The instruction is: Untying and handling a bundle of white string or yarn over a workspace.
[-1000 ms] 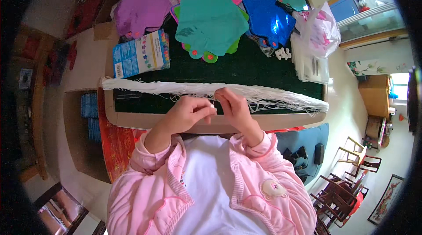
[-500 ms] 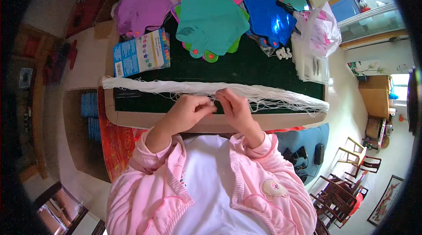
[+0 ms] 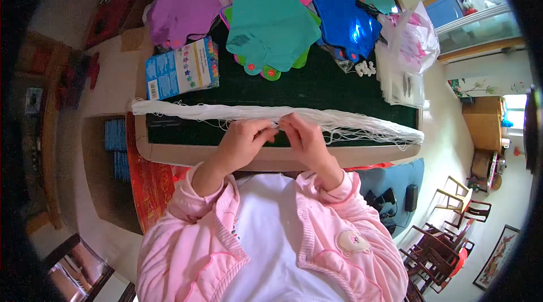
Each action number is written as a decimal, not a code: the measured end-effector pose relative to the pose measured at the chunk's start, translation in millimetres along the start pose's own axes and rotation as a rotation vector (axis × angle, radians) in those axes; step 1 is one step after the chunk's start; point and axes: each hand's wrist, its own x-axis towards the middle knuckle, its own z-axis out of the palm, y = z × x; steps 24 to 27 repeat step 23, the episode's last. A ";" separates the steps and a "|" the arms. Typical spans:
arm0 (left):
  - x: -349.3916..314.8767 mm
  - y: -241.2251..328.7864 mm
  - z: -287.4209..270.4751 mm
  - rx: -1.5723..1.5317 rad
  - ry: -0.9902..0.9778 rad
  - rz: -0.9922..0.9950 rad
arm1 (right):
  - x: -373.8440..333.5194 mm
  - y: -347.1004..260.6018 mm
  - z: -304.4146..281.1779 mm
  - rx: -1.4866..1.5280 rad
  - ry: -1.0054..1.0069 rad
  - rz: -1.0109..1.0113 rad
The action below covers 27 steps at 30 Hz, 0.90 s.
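A long hank of white string [image 3: 215, 112] stretches from left to right across the dark green tabletop [image 3: 226, 91], with loose strands hanging from its right half. Over the near side of its middle, my left hand [image 3: 244, 138] and my right hand [image 3: 305, 137] meet with bent fingers. Thumb and forefinger of each are pinched together, the fingertips almost touching. Something small and whitish shows between them, too small to name; the fingers hide the rest.
Behind the string lie stacks of flat coloured pieces, teal [image 3: 271, 25], purple [image 3: 184, 13] and blue [image 3: 346, 25]. A blue and white printed packet [image 3: 184, 69] lies at left. To the right are a white plastic bag [image 3: 416, 42], clear sleeves [image 3: 400, 84] and a small white coil [image 3: 365, 68].
My left hand has shifted slightly right and up, its fingertips now closer to my right hand's. My right hand has barely moved, and the hank lies as before.
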 end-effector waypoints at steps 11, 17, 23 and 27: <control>-2.6 2.7 -6.7 -0.717 -0.147 -0.338 | 14.4 -8.6 -17.0 0.089 -0.022 -0.134; -4.0 5.1 -4.1 -0.717 -0.171 -0.342 | 8.2 -2.7 -8.1 0.432 -0.125 0.046; -4.7 -1.1 2.4 -0.580 -0.134 -0.250 | 4.0 7.8 -7.3 0.450 -0.170 0.127; -4.7 -1.1 2.4 -0.580 -0.134 -0.250 | 4.0 7.8 -7.3 0.450 -0.170 0.127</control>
